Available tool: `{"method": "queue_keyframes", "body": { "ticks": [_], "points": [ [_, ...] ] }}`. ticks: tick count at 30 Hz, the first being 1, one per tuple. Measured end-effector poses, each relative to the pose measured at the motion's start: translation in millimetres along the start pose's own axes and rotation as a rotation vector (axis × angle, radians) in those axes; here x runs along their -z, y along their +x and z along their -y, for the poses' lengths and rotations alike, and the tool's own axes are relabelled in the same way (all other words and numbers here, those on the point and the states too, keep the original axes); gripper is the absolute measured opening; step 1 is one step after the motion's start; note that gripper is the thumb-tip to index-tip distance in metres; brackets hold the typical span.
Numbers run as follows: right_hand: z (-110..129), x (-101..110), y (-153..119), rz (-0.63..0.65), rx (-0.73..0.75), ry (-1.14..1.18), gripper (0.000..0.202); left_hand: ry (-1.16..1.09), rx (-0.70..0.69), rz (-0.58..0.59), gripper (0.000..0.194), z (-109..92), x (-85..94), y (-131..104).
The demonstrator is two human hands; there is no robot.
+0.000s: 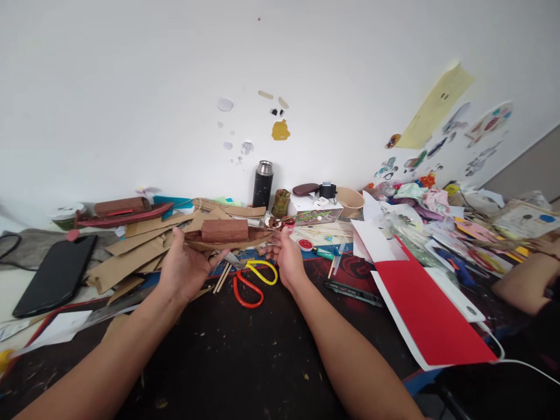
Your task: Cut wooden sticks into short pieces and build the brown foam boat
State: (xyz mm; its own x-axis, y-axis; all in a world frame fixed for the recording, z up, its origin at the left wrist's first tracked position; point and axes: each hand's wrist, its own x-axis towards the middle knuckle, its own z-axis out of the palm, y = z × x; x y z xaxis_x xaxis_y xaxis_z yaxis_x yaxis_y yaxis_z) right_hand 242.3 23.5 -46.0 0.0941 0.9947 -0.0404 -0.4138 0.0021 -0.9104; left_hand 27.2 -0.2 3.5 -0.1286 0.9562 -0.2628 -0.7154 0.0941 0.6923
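Observation:
A brown model boat [225,230] with a rounded cabin is held level in front of me, above the cluttered back part of the table. Its left end rests in my left hand [186,268], thumb up at the side and fingers beneath the hull. My right hand [286,258] grips the other end between thumb and fingers; some of those fingers are hidden. Below the boat lie scissors [248,291] with one red and one yellow handle, beside thin wooden sticks [223,278]. A second, reddish model boat [125,214] stands at the left.
Cardboard pieces [140,256] and a black phone [55,277] lie left. Behind stands a dark thermos [263,185]. A utility knife [353,293], red card [431,312] and white papers [371,239] are on the right. Another person's arm [527,280] reaches in at far right.

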Motion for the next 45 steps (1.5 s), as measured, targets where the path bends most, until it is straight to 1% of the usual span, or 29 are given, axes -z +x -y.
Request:
{"method": "queue_keyframes", "body": {
  "ticks": [4,8,15,19,25,30,32,36,39,42,45],
  "points": [
    [-3.4,-0.9,1.5,-0.026,-0.011,0.009,0.074,-0.02,-0.005,0.014,0.057,0.3,5.8,4.5],
    [-6.6,-1.1,3.3,-0.03,-0.012,0.016,0.075,-0.03,-0.018,0.024,0.054,1.5,8.2,6.3],
    [-5.6,0.5,0.7,-0.002,0.032,-0.011,0.062,0.006,-0.007,0.017,0.055,5.2,2.5,0.7],
    [-4.8,1.0,0.0,-0.012,0.037,-0.007,0.062,-0.009,0.007,0.039,0.054,5.6,2.9,1.2],
    [-6.1,1.0,0.0,-0.014,0.028,-0.005,0.062,0.002,-0.031,0.013,0.054,1.0,-0.8,0.4],
    [-7.3,1.4,1.0,-0.042,0.005,0.02,0.058,-0.031,-0.02,-0.012,0.057,-3.4,-6.9,-2.3],
    [-6.9,1.0,1.1,-0.045,-0.023,0.045,0.055,-0.044,-0.025,-0.053,0.059,-4.5,-8.0,-0.9],
    [-4.1,-1.0,-0.1,-0.051,-0.097,0.119,0.046,-0.067,-0.02,-0.173,0.067,-6.1,-9.3,3.4],
    [-1.6,-2.4,-1.3,-0.059,-0.142,0.151,0.038,-0.076,-0.026,-0.189,0.068,-7.2,-10.3,3.7],
    [0.3,-2.9,-1.7,-0.072,-0.177,0.17,0.033,-0.037,-0.033,-0.208,0.069,-11.5,-11.1,3.6],
    [1.3,-2.4,-0.9,-0.087,-0.205,0.19,0.032,0.053,-0.124,-0.272,0.069,-23.7,-13.5,4.8]
  ]
}}
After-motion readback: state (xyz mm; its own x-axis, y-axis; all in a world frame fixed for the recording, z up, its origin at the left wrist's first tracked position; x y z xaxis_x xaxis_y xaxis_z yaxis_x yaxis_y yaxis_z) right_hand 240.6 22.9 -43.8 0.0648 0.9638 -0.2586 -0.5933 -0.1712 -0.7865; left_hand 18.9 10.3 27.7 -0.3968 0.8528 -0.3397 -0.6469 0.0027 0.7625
